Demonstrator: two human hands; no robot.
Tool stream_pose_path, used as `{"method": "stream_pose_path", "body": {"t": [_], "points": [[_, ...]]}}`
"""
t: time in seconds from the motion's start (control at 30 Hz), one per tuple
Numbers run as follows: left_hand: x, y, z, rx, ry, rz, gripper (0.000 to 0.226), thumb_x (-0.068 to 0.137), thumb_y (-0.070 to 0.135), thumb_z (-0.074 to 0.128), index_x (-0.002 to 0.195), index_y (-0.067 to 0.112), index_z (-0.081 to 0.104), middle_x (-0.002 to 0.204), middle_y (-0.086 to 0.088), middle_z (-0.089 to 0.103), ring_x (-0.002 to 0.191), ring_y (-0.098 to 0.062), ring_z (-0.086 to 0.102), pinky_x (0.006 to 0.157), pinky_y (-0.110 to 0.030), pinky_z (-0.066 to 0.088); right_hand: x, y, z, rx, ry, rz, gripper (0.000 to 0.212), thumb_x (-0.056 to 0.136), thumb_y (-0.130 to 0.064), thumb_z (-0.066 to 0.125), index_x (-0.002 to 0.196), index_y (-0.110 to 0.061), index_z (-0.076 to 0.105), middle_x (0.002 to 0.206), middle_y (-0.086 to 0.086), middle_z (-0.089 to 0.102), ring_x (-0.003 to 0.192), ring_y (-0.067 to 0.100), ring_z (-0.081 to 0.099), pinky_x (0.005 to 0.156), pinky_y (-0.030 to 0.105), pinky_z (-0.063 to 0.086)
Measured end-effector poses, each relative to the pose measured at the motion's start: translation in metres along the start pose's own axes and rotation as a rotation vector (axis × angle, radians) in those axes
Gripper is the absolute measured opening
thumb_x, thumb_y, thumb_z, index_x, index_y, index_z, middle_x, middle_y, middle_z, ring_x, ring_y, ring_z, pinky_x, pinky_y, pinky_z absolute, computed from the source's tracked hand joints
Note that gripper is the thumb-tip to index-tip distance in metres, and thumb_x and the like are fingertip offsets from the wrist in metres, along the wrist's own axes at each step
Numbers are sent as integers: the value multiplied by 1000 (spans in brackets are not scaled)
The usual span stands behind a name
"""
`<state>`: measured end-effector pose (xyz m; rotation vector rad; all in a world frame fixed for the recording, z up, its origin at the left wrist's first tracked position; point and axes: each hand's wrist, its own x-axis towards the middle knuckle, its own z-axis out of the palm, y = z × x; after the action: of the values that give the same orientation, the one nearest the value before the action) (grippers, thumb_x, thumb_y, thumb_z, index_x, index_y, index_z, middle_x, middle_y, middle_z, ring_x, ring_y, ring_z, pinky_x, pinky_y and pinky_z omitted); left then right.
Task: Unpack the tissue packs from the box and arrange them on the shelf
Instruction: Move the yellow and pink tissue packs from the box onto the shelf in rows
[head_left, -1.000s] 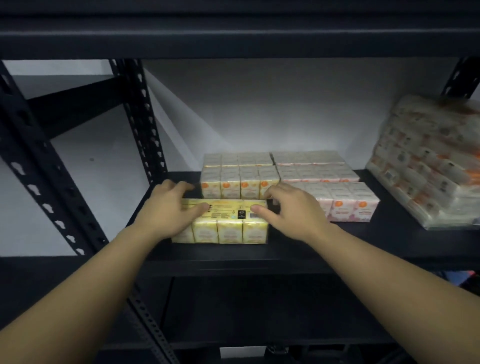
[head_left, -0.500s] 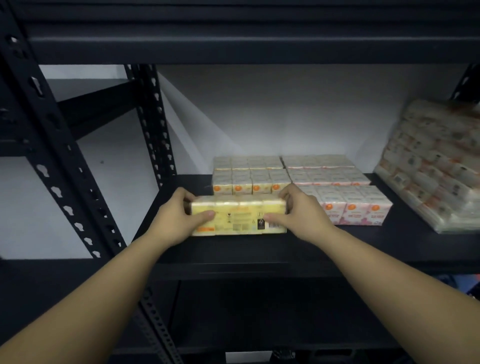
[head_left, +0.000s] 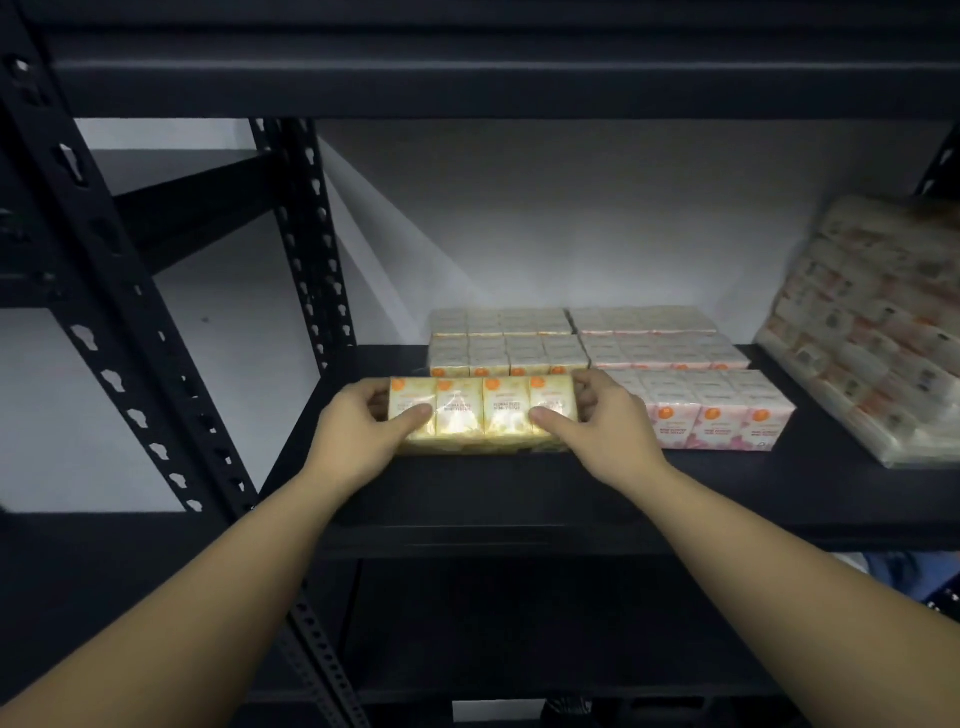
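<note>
A yellow tissue pack (head_left: 480, 413) stands on its long edge near the front of the black shelf (head_left: 519, 499), its printed face toward me. My left hand (head_left: 358, 431) grips its left end, thumb on the front. Its right end is held by my right hand (head_left: 608, 423) in the same way. Directly behind it lie two more yellow packs (head_left: 506, 345) in a row toward the wall. To the right lie pink tissue packs (head_left: 711, 402), the nearest one front-facing. The box is not in view.
A large wrapped bundle of tissue packs (head_left: 878, 332) leans at the shelf's right end. Black perforated uprights (head_left: 306, 234) stand left of the packs, and an upper shelf beam (head_left: 493, 78) runs close overhead. A lower shelf (head_left: 519, 649) is dark.
Both hands have turned the yellow pack from lying flat to standing on its edge, so its front face now shows, and kept hold of its ends.
</note>
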<state>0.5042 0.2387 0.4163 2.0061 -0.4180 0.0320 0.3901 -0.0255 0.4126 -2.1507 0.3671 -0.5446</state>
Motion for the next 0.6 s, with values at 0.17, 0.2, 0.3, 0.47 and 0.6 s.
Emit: {"method": "stream_pose_path", "body": {"t": [0.17,0.2,0.3,0.47,0.6], "points": [[-5,-10,-2,90,-8,67,58,64,27,99,107,25,60,110,9,66,102,-5,64,80,-26,57,-12,17,2,-23,15,-6,77,70,-39,95,135,-27,55,120,-9,66,112,13,63,92,35,57],[-8,-14,0,104,-7,81,60,62,25,100,106,26,59,113,7,64,104,-6,63,80,-24,56,-16,20,4,-36,20,-14,76,68,-39,97,131,-29,55,120,-10,65,111,12,63,92,35,58],[-15,-21,6,92,-12,96,68,60,19,101,110,29,56,118,3,59,109,-10,61,81,-24,58,-24,25,8,-72,29,-38,71,67,-37,98,120,-34,51,120,-12,61,109,10,61,93,38,58],[-15,-19,6,96,-48,142,83,59,35,101,131,35,59,122,9,53,110,-2,57,88,-19,51,-21,18,0,-121,45,-90,71,66,-49,95,120,-26,56,117,-11,61,104,7,60,90,31,57],[-13,-18,13,157,-31,171,77,63,50,95,133,35,65,120,8,56,110,-7,57,93,-23,49,-15,12,-20,-199,124,-220,54,71,-56,88,107,-27,61,105,-17,54,94,-2,55,76,9,45]]}}
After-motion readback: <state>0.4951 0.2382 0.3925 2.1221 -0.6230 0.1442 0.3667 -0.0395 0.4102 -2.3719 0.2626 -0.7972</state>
